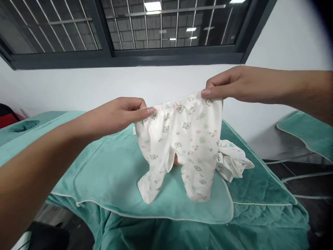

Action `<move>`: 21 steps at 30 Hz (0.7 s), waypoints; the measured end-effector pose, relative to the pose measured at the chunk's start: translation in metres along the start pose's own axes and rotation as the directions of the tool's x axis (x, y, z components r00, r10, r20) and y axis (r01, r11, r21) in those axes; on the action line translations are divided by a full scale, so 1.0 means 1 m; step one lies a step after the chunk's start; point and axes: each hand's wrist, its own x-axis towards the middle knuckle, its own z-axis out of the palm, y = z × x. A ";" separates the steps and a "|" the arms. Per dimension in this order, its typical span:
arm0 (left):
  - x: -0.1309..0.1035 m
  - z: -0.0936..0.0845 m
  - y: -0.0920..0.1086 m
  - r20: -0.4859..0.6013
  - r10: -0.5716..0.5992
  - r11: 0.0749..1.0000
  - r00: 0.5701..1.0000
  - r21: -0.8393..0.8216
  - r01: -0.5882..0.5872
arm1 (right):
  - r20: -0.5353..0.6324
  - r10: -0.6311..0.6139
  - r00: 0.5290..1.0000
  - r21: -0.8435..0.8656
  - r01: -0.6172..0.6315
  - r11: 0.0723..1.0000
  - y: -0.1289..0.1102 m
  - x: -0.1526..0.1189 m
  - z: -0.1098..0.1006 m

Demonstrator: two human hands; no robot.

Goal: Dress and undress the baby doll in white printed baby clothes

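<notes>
A pair of white baby pants with small green and pink prints hangs stretched between my hands above the green bed. My left hand pinches one end of the elastic waistband. Higher up, my right hand grips the other end, so the waistband slopes. Both legs dangle toward the bed. Behind the crotch gap a small tan-coloured thing shows, mostly hidden by the fabric. Right of the pants lies a crumpled white printed cloth.
A light green cloth lies over the darker green bed cover. Behind stand a white wall and a dark-framed barred window. Another green padded surface is at the right. A black object sits on the floor lower left.
</notes>
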 end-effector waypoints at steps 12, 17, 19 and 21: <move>0.001 0.024 0.029 -0.326 0.199 0.838 0.924 -0.433 -0.333 | -0.159 -0.264 0.951 0.182 0.291 0.939 -0.057 0.011 0.107; -0.014 0.044 -0.007 -0.395 0.060 0.915 0.917 -0.345 -0.209 | -0.349 -0.196 0.916 0.264 0.297 0.918 -0.055 0.036 0.138; -0.024 0.057 -0.030 -0.323 -0.008 0.954 0.946 -0.287 -0.090 | -0.369 -0.185 0.911 0.351 0.321 0.880 -0.054 0.046 0.139; -0.035 0.069 -0.050 -0.158 -0.045 0.959 0.986 -0.283 -0.002 | -0.388 -0.167 0.907 0.424 0.336 0.841 -0.052 0.058 0.138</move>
